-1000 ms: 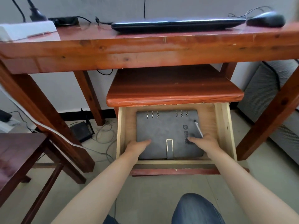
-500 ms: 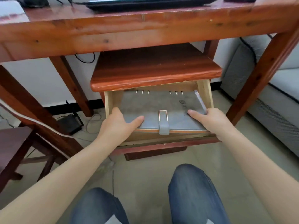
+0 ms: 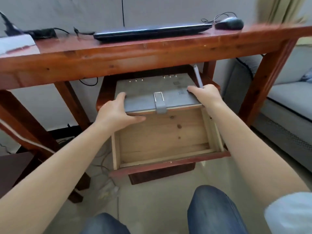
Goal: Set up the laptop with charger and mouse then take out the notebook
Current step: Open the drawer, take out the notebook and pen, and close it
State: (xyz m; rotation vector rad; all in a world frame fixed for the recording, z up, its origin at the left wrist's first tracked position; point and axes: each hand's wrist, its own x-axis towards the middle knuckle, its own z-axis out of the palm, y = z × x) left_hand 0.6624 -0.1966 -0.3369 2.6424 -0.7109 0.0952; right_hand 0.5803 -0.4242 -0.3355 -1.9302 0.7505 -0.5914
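Final step in hand: the left hand (image 3: 116, 110) and right hand (image 3: 205, 97) are each gripping a near corner of the grey notebook (image 3: 157, 92), holding it above the open drawer (image 3: 168, 159) under the desk (image 3: 152, 53); clearing that edge is judged next.

We see a red-brown wooden table (image 3: 152, 53). On top lie a closed black laptop (image 3: 152, 32) in the middle, a black mouse (image 3: 229, 23) just beside its right end, a black charger (image 3: 42, 33) and a white box (image 3: 16, 43) at the left. Below, an open wooden drawer (image 3: 162, 135) shows a bare plank bottom. Cables (image 3: 104, 166) lie on the grey floor (image 3: 160, 191).
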